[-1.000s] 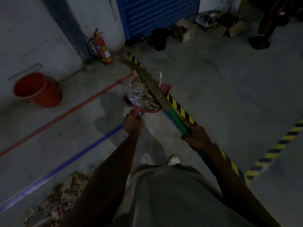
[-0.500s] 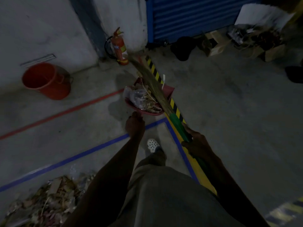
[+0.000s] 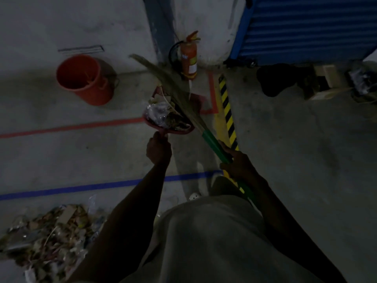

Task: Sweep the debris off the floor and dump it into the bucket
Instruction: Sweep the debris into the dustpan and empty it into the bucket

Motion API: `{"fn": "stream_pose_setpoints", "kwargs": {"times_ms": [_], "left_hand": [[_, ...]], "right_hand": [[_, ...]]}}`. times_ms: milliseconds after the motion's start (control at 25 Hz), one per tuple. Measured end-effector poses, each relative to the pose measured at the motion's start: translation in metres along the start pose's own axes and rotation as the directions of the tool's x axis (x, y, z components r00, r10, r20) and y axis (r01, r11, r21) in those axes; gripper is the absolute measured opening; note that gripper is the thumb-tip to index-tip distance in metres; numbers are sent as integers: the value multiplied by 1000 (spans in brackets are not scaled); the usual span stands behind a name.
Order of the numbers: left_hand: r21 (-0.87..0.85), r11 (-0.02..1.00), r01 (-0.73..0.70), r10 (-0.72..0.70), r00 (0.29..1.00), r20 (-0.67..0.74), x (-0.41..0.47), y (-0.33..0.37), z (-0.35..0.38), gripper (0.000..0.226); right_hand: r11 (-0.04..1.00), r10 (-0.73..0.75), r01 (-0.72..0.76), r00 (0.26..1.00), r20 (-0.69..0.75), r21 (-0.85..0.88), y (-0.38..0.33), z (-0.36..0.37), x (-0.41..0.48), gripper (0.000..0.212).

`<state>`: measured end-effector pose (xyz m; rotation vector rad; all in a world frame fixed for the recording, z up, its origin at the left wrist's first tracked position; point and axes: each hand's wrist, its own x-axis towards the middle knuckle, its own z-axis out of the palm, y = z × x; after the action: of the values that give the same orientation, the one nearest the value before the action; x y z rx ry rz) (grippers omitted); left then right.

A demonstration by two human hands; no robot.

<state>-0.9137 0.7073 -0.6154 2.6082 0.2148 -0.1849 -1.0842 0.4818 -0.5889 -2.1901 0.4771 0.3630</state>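
Note:
My left hand (image 3: 158, 149) grips the handle of a red dustpan (image 3: 184, 130) held above the floor and heaped with plastic wrappers and dry leaves (image 3: 163, 114). My right hand (image 3: 237, 163) grips the green handle of a broom (image 3: 214, 144). Its straw bristles (image 3: 173, 86) lie across the dustpan's load and point up-left. An orange bucket (image 3: 84, 79) stands open on the floor against the wall, to the left of and beyond the dustpan. A pile of debris (image 3: 49, 240) lies on the floor at the lower left.
A red fire extinguisher (image 3: 189, 56) stands by the wall just behind the dustpan. A blue roller shutter (image 3: 310, 27) fills the upper right, with a dark bag (image 3: 275, 80) and boxes (image 3: 326, 82) below it. Red, blue and yellow-black tape lines (image 3: 227, 107) cross the concrete floor.
The view has swung and advanced toward the wall. The bucket and extinguisher appear nearer and more central. Both hands keep the same hold on dustpan and broom.

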Motion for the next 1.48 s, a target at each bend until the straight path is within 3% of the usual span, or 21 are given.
{"fn": "stream_pose_setpoints", "kwargs": {"times_ms": [240, 400, 600, 760, 920, 1080, 1240, 1480], "left_hand": [[-78, 989, 128, -135, 986, -96, 102, 18, 8, 24], [-104, 962, 251, -262, 959, -110, 172, 34, 4, 28], [-215, 894, 393, -442, 849, -290, 267, 35, -39, 28], [-279, 826, 489, -561, 758, -333, 323, 18, -60, 27], [-292, 800, 524, -599, 721, -348, 392, -19, -75, 28], [-296, 804, 517, -593, 734, -331, 479, -66, -104, 31], [-272, 814, 514, -580, 743, -332, 552, -105, -147, 32], [-218, 838, 501, -546, 779, -309, 628, -145, -182, 30]], "right_hand": [[996, -70, 63, 989, 128, 60, -41, -33, 149, 89], [996, -90, 91, 976, 200, 0, -81, -67, 253, 85], [968, -191, 239, 903, 385, -80, -186, -82, 392, 87], [949, -208, 294, 855, 475, -113, -247, -58, 453, 88], [939, -212, 315, 847, 488, -138, -298, -22, 519, 86], [915, -239, 363, 839, 488, -176, -361, 23, 583, 91], [929, -200, 319, 861, 468, -189, -425, 66, 622, 84], [934, -176, 303, 850, 496, -189, -477, 104, 671, 78]]}}
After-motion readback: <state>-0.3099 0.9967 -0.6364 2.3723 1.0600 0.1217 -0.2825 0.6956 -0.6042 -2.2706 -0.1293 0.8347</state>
